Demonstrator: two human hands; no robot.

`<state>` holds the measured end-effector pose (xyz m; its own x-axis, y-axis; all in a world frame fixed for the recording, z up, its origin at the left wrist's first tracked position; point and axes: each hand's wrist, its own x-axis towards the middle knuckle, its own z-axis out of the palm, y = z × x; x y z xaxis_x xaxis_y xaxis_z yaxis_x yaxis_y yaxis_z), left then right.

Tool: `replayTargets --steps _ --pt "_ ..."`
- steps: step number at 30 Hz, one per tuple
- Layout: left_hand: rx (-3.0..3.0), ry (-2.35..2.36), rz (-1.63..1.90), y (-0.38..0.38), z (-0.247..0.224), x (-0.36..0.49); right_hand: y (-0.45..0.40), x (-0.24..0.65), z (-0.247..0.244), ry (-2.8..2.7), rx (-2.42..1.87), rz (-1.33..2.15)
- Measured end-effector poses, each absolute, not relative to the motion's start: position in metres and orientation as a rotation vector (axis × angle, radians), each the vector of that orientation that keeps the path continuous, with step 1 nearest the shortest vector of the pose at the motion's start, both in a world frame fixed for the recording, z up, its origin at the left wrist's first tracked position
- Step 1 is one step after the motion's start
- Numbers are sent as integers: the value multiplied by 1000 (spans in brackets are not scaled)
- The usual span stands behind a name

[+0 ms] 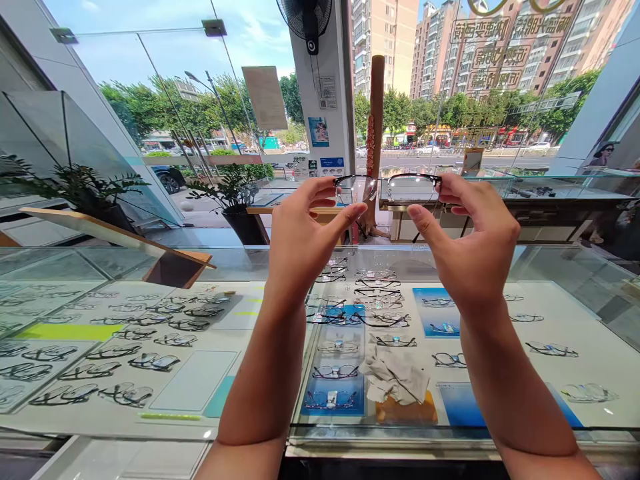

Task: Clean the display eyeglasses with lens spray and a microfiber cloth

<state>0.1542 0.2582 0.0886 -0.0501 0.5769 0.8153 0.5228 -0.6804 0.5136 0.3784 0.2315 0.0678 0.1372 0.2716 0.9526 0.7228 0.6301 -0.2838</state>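
Observation:
A pair of eyeglasses (413,189) with a dark upper rim and clear lenses is raised level in front of me, above the glass counter. My left hand (320,223) grips its left side, fingers behind the frame and thumb pointing inward below the lens. At the other side my right hand (470,230) pinches the right end of the frame, its thumb under the right lens. Beneath my arms a crumpled grey cloth (395,373) lies on the counter, close to a column of spectacle frames (335,371).
The glass display counter (250,260) spans the front, with rows of glasses (155,360) at left. A tilted wooden-framed mirror (175,263) stands there. Beyond are potted plants (230,193), a wooden post (377,87), a wall fan (306,17) and large windows onto a street.

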Motion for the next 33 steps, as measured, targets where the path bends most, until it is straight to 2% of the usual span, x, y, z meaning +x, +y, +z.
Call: replayTargets --steps 11,33 --pt "2173 1304 2078 248 91 158 243 386 65 -1457 -887 -62" --pt "2054 1102 1780 270 87 151 230 377 68 -1457 -883 -430"
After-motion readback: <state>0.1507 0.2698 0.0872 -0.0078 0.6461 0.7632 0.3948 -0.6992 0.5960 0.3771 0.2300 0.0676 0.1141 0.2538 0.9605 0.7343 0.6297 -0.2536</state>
